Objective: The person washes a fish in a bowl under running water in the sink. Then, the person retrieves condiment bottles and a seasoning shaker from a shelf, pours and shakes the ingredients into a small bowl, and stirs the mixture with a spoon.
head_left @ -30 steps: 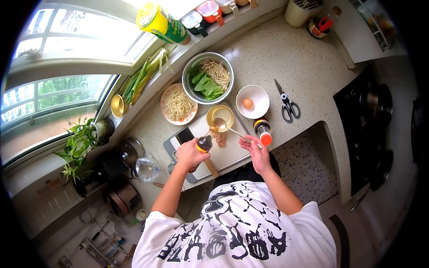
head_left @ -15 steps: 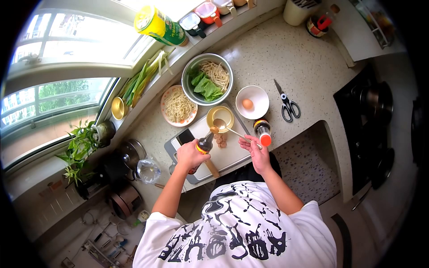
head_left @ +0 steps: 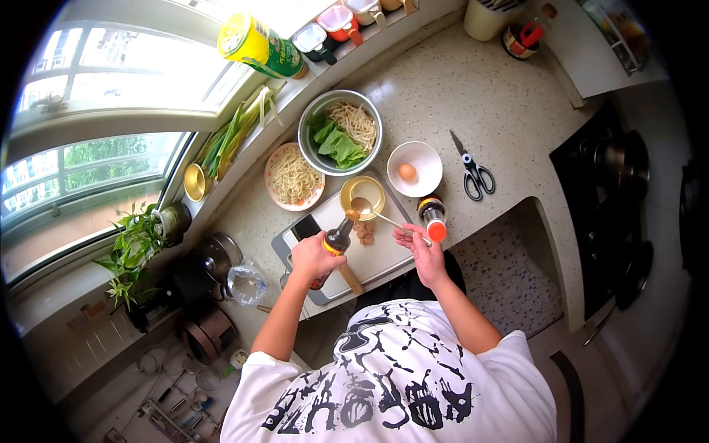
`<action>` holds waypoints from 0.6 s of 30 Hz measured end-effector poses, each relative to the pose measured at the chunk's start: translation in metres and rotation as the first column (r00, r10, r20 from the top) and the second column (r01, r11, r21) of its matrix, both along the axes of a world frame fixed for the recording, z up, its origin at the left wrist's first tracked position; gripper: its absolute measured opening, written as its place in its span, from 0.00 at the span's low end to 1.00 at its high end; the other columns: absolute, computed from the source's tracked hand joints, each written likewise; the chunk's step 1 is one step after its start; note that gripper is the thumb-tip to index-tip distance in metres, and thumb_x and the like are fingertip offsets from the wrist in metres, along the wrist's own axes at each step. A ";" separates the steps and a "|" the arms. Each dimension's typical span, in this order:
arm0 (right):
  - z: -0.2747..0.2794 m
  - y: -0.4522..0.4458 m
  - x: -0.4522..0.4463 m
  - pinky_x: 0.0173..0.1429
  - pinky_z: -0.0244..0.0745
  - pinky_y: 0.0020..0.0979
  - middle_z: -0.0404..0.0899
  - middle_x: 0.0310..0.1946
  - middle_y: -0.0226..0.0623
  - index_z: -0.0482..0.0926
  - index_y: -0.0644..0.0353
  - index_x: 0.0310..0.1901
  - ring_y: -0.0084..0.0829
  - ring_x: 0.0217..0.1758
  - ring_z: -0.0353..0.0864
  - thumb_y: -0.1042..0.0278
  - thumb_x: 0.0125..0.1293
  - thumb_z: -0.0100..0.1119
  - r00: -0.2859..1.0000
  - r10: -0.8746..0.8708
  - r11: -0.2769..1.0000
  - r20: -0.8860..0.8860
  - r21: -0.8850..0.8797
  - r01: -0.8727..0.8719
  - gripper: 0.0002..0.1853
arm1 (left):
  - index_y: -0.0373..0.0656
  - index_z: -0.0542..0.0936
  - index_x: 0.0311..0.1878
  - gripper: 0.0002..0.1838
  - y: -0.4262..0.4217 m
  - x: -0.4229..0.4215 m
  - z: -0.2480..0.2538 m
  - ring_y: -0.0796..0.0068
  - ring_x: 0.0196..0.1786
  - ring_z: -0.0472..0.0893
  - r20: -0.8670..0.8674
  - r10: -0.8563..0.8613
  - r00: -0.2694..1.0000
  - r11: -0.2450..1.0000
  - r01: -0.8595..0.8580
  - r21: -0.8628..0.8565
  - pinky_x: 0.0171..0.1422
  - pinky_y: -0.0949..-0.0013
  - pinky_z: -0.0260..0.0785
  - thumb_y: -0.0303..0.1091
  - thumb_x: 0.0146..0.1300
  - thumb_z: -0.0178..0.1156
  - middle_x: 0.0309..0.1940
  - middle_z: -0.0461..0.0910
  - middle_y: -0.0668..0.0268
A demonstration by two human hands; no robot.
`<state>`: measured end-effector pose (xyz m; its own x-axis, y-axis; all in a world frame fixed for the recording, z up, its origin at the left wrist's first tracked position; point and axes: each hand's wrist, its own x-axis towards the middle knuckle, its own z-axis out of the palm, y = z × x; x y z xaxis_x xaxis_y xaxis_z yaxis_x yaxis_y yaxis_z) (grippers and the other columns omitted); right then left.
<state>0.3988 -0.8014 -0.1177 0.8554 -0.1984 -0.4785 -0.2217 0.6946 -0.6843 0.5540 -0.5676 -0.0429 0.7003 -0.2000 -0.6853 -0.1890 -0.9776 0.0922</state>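
My left hand (head_left: 313, 258) is wrapped round a dark bottle (head_left: 339, 239), tilted with its mouth at the bowl of a spoon. My right hand (head_left: 421, 249) holds the spoon (head_left: 391, 221) by its handle, its fingers closed on it. The spoon's bowl is over a yellowish bowl (head_left: 373, 193) on the cutting board (head_left: 380, 252). Small brown pieces (head_left: 364, 232) lie on the board beside that bowl, near a wooden handle (head_left: 350, 280). A second dark bottle with a red cap (head_left: 436, 230) stands close to my right hand.
Around the board are a plate of noodles (head_left: 295, 177), a metal bowl of greens and pale strands (head_left: 343, 149), a white bowl (head_left: 427, 162) with an egg and black-handled scissors (head_left: 479, 180). A stove (head_left: 591, 214) is at the right, a clear plastic bag (head_left: 246, 284) at the left.
The bottle in my left hand has tipped lower, and its mouth is now at the spoon's bowl. My right hand and the spoon stay nearly still. The view has shifted slightly.
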 end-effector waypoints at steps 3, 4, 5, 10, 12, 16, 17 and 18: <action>0.000 0.000 0.000 0.70 0.76 0.43 0.83 0.58 0.53 0.72 0.72 0.66 0.42 0.63 0.84 0.56 0.84 0.46 1.000 0.003 1.000 -0.002 -0.004 -0.003 0.24 | 0.48 0.85 0.54 0.39 -0.001 0.000 0.001 0.52 0.43 0.87 -0.006 0.002 1.000 1.000 -0.002 0.006 0.50 0.54 0.80 0.61 0.38 0.72 0.36 0.88 0.55; 0.000 0.000 -0.001 0.70 0.76 0.43 0.83 0.58 0.53 0.72 0.72 0.66 0.42 0.63 0.84 0.56 0.84 0.46 1.000 0.004 1.000 -0.002 -0.006 -0.004 0.24 | 0.48 0.86 0.53 0.38 0.000 0.000 0.001 0.52 0.43 0.87 -0.006 0.000 1.000 1.000 0.000 0.008 0.50 0.54 0.80 0.61 0.38 0.72 0.36 0.88 0.55; 0.000 0.000 -0.001 0.70 0.76 0.42 0.83 0.58 0.53 0.72 0.72 0.66 0.42 0.62 0.84 0.56 0.84 0.46 1.000 0.005 1.000 0.000 -0.008 -0.005 0.25 | 0.48 0.86 0.53 0.38 0.001 0.000 -0.001 0.52 0.43 0.87 -0.006 -0.002 1.000 1.000 0.002 0.011 0.50 0.54 0.80 0.61 0.38 0.72 0.36 0.88 0.55; 0.000 -0.001 -0.001 0.70 0.76 0.42 0.83 0.58 0.53 0.72 0.72 0.66 0.42 0.62 0.84 0.56 0.84 0.46 1.000 0.008 1.000 0.005 -0.015 -0.008 0.25 | 0.48 0.86 0.53 0.37 0.001 -0.001 0.000 0.52 0.43 0.87 0.001 -0.001 1.000 1.000 0.001 0.008 0.50 0.54 0.79 0.61 0.38 0.72 0.36 0.88 0.55; -0.001 0.000 -0.001 0.70 0.76 0.42 0.82 0.58 0.53 0.72 0.72 0.66 0.42 0.62 0.84 0.56 0.84 0.46 1.000 0.010 1.000 0.005 -0.014 -0.010 0.25 | 0.48 0.86 0.52 0.37 0.002 -0.002 -0.001 0.52 0.43 0.87 0.006 0.003 1.000 1.000 -0.003 0.000 0.50 0.54 0.79 0.61 0.39 0.72 0.36 0.88 0.55; -0.003 0.000 -0.001 0.71 0.76 0.42 0.82 0.58 0.53 0.72 0.72 0.66 0.42 0.63 0.84 0.56 0.85 0.45 1.000 0.011 1.000 0.010 -0.010 -0.011 0.25 | 0.48 0.86 0.52 0.37 0.002 -0.002 -0.003 0.52 0.43 0.87 0.006 -0.001 1.000 1.000 0.001 0.010 0.50 0.54 0.79 0.61 0.38 0.72 0.36 0.88 0.55; -0.002 -0.001 -0.001 0.71 0.76 0.42 0.82 0.59 0.53 0.72 0.72 0.66 0.42 0.63 0.84 0.56 0.85 0.45 1.000 0.012 1.000 0.009 -0.009 -0.012 0.25 | 0.48 0.86 0.52 0.37 0.002 -0.002 -0.002 0.52 0.43 0.87 0.006 -0.001 1.000 1.000 0.001 0.011 0.50 0.54 0.79 0.61 0.38 0.72 0.36 0.88 0.55; -0.002 -0.001 -0.001 0.71 0.76 0.42 0.82 0.59 0.53 0.72 0.72 0.66 0.42 0.63 0.83 0.56 0.85 0.45 1.000 0.013 1.000 0.008 -0.008 -0.013 0.25 | 0.48 0.86 0.52 0.37 0.002 -0.002 -0.002 0.52 0.43 0.87 0.007 -0.002 1.000 1.000 0.001 0.012 0.50 0.54 0.79 0.61 0.38 0.72 0.36 0.88 0.55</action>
